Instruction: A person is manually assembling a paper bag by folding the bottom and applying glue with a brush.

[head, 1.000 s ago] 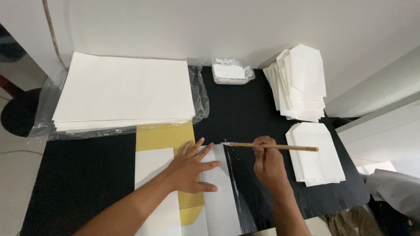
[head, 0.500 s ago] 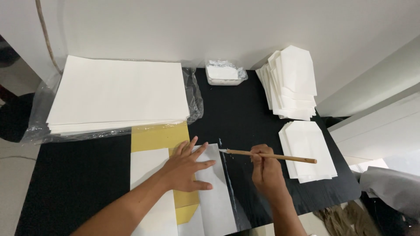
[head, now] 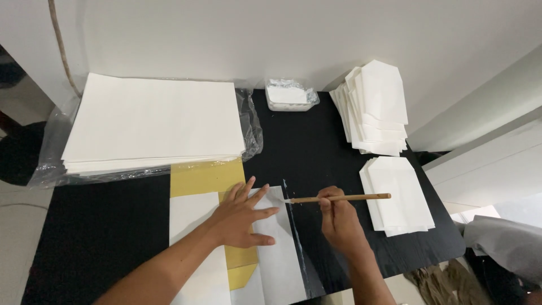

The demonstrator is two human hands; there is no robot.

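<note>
at the far left of the black table (head: 101, 237), a thick stack of large white sheets (head: 152, 121) sits on crumpled clear plastic wrap (head: 51, 152), its near edge just above a yellow sheet (head: 206, 177). in front of the stack, a folded white paper (head: 279, 248) lies over the yellow sheet, which shows again as a strip lower down, between the white panels. the left hand (head: 243, 217) lies flat on this paper, palm down, fingers spread, gripping nothing and only pressing the paper to the table. just right of the paper's right edge runs a narrow wet, shiny streak (head: 294, 237) on the black surface. the right hand (head: 337, 217) is closed around a thin wooden brush (head: 339, 198), held level across the table; the brush tip touches the paper's right edge near its top corner, and the handle end points right. at the back of the table, near the wall, stands a small clear tub (head: 289, 95) holding white paste. further right, a fanned pile of folded white paper bags (head: 375, 107) lies beside the wall. nearer the front, well apart from the right hand, a second, neater pile of white bags (head: 398, 195) rests near the table's right edge.
</note>
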